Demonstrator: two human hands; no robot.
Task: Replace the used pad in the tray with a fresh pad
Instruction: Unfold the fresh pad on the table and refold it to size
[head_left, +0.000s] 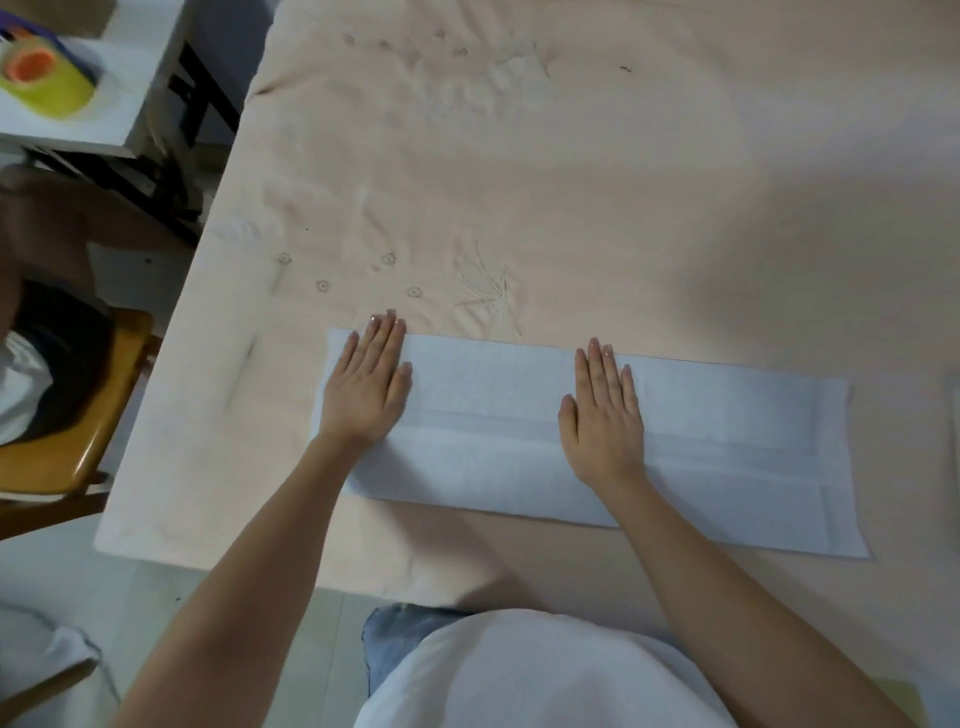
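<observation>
Pad: folded white pad (701, 447) lies lengthwise on the near part of the peach tablecloth (571, 182).
Left hand (366, 384): fingers straight, flat on the pad's left end.
Right hand (602, 410): flat, pressing mid-pad.
Technique: likely smoothing; press evenly outward along the creases.
Tray: not in view.
Container: yellow tub (47, 80), far left, orange top; contents unclear.

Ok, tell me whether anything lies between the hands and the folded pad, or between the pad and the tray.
Nothing lies between them: the left hand and right hand both rest flat, fingers straight, directly on the folded white pad, which lies on the peach tablecloth. No tray is in view, so the path to it cannot be judged.
</observation>
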